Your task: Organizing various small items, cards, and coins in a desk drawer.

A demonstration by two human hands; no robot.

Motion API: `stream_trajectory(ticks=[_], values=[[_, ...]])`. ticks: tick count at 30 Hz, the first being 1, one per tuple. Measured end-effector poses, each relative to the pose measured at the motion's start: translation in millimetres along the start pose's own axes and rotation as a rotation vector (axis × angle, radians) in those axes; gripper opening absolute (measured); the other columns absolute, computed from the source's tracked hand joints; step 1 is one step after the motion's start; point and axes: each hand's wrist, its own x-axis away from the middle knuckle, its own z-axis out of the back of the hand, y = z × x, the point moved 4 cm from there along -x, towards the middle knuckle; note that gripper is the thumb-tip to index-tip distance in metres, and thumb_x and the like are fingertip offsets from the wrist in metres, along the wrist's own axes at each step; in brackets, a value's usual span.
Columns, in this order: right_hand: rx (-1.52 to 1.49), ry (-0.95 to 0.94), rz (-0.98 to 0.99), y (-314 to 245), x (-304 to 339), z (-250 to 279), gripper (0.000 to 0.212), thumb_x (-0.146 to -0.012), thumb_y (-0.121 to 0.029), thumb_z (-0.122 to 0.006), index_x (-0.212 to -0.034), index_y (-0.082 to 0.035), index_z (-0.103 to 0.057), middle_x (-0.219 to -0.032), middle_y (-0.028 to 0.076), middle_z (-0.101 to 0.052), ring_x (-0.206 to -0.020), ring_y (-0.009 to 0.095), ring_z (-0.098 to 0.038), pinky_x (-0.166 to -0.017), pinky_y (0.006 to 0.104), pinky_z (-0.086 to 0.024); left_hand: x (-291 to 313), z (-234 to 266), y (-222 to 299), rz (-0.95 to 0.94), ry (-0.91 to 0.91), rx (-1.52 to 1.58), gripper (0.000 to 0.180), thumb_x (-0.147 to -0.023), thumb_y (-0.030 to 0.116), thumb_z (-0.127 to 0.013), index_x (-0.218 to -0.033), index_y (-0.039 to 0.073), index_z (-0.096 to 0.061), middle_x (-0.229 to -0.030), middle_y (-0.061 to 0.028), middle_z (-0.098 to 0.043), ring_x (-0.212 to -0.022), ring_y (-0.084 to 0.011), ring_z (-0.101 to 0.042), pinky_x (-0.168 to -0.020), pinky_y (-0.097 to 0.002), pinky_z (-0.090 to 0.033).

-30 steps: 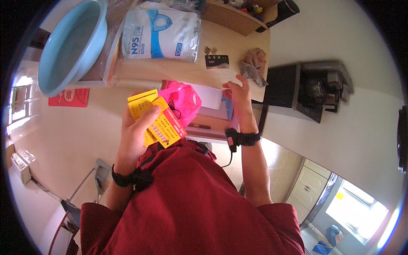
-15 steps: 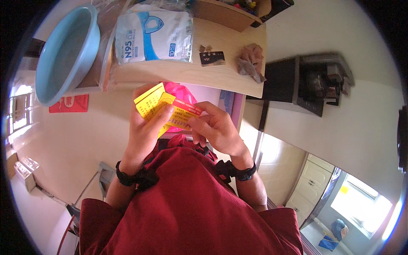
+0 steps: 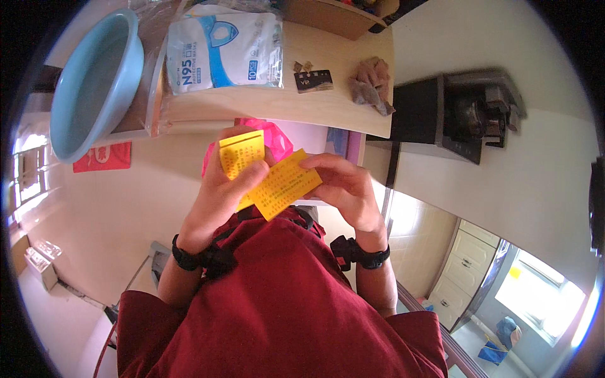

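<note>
My left hand (image 3: 224,189) is closed around a yellow printed packet (image 3: 242,154), its thumb lying across the front. A second flat yellow piece (image 3: 287,186), covered in small print, slants to the right from under that thumb. My right hand (image 3: 346,192) pinches the upper right edge of this second piece between thumb and fingertips. Behind both hands shows a bright pink plastic bag (image 3: 274,138), partly hidden by the left hand and the yellow pieces. Whether the two yellow pieces are joined I cannot tell.
Beyond my hands is a wooden tabletop (image 3: 252,110) with a mask package (image 3: 224,50), a black card (image 3: 314,82) and a crumpled brownish cloth (image 3: 372,85). A blue basin (image 3: 97,88) leans at the left. A cardboard box (image 3: 334,19) sits at the back; a black appliance (image 3: 460,116) stands right.
The right-hand yellow piece now shows an all-yellow printed face instead of one with a red band, and tilts upward to the right. My right hand has moved slightly right.
</note>
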Motion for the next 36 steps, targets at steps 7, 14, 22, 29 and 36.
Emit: stream_trajectory(ticks=[7,14,22,29,36], values=[[0.181,-0.016,-0.152,-5.2,-21.7,-0.9,0.034,-0.086,0.001,-0.06,-0.119,0.002,-0.054,-0.107,0.009,-0.062,-0.095,0.01,-0.057,-0.084,0.0261,-0.05,2.9,0.8,-1.4,0.005,-0.026,0.01,0.065,-0.075,-0.005,-0.07,-0.129,0.006,-0.036,-0.107,-0.0051,-0.054,-0.098,-0.0125,-0.056,-0.081,-0.0276,-0.049],[0.329,-0.147,0.204,-2.0,-63.8,-20.2,0.035,-0.091,-0.017,-0.063,-0.119,0.003,-0.055,-0.109,0.01,-0.063,-0.097,0.014,-0.059,-0.084,0.0292,-0.049,15.2,18.3,3.1,-0.095,0.063,0.005,0.062,-0.075,-0.007,-0.062,-0.131,0.004,-0.04,-0.114,-0.0076,-0.055,-0.103,-0.0168,-0.057,-0.089,-0.0332,-0.048],[1.473,0.282,0.338,64.0,-120.2,94.2,0.04,-0.087,-0.012,-0.056,-0.126,-0.008,-0.054,-0.139,0.013,-0.046,-0.131,0.032,-0.037,-0.105,0.0471,-0.03,30.2,44.5,-1.7,0.063,0.199,0.463,0.063,-0.071,0.005,-0.05,-0.134,0.008,-0.043,-0.114,-0.017,-0.057,-0.091,-0.0307,-0.063,-0.073,-0.0492,-0.057],[1.057,0.205,0.162,77.1,-82.0,99.5,0.04,-0.086,-0.012,-0.052,-0.125,-0.007,-0.054,-0.139,0.015,-0.047,-0.128,0.032,-0.041,-0.105,0.0467,-0.031,25.1,33.2,6.2,0.059,-0.032,0.718,0.08,-0.066,0.006,-0.049,-0.144,0.015,-0.032,-0.12,-0.0274,-0.055,-0.1,-0.0388,-0.061,-0.086,-0.0538,-0.052],[1.58,0.324,0.234,62.5,-50.4,90.3,0.048,-0.075,-0.005,-0.056,-0.123,-0.009,-0.055,-0.126,0.014,-0.053,-0.118,0.032,-0.047,-0.098,0.0463,-0.035,12.5,16.0,6.8,-0.018,-0.101,0.723,0.069,-0.075,0.007,-0.058,-0.139,0.019,-0.035,-0.101,-0.0133,-0.051,-0.088,-0.0308,-0.059,-0.075,-0.0469,-0.057]])
